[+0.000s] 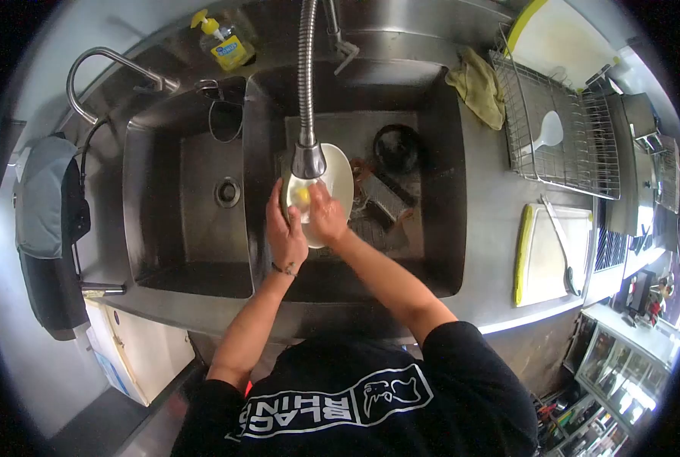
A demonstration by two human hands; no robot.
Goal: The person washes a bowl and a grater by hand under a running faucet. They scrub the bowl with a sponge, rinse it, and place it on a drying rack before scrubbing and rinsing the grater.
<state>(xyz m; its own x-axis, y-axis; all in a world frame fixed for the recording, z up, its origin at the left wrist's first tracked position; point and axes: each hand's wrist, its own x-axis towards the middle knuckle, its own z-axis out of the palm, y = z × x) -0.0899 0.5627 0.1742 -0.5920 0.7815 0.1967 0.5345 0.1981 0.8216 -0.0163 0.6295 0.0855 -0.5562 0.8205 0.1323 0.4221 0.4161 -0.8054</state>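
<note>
My left hand (285,238) grips the left rim of a white bowl (341,177), held tilted over the right sink basin. Inside the bowl, my right hand (327,215) has its fingers closed and pressed towards the inner surface. At its fingertips shows a small yellow patch, too blurred to name. Just above both hands hangs the metal spray head (308,161) of a flexible hose, covering part of the bowl. On the basin floor to the right lie a round black dish (397,148) and a metal grater-like piece (383,199).
A second basin (210,228) adjoins on the left. Behind it stands a yellow-topped soap bottle (229,49). To the right are a green cloth (478,87), a wire dish rack (568,137) with a white scoop, and a cutting board (549,263) with a long-handled utensil (559,244).
</note>
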